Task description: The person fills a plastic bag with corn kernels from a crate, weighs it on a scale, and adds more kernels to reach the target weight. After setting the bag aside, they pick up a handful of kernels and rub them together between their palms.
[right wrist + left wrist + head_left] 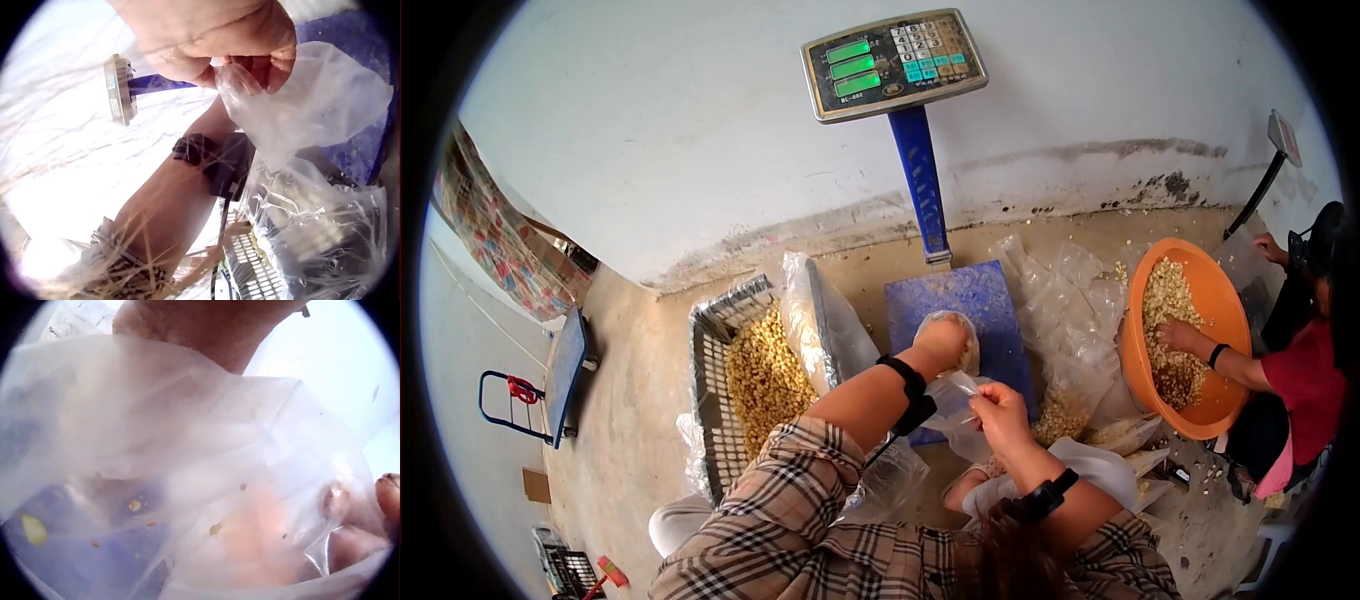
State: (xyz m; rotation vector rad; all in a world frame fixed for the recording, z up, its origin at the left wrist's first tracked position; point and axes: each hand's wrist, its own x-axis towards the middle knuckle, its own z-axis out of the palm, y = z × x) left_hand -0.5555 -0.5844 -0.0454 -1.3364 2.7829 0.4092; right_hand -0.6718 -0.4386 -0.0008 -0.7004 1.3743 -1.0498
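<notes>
My left hand [942,342] reaches down into a clear plastic bag [950,398] standing on the blue platform [1012,330] of a weighing scale. Pale yellow pieces show through the bag beside that hand, whose fingers are hidden. With bent fingers and thumb, my right hand [1004,418] pinches the bag's rim, its plastic drawn toward me. Close up in the right wrist view, the same right hand [231,44] grips the gathered edge of the bag [312,106]. Small yellow bits cling to the film [206,444] in the left wrist view.
A grey crate [705,400] of yellow kernels [765,375] stands left of the scale. Plastic bags [1080,300] lie to its right. Beyond them, another person [1295,360] has a hand in an orange tub [1135,340] of pale pieces. A blue cart [568,370] stands far left.
</notes>
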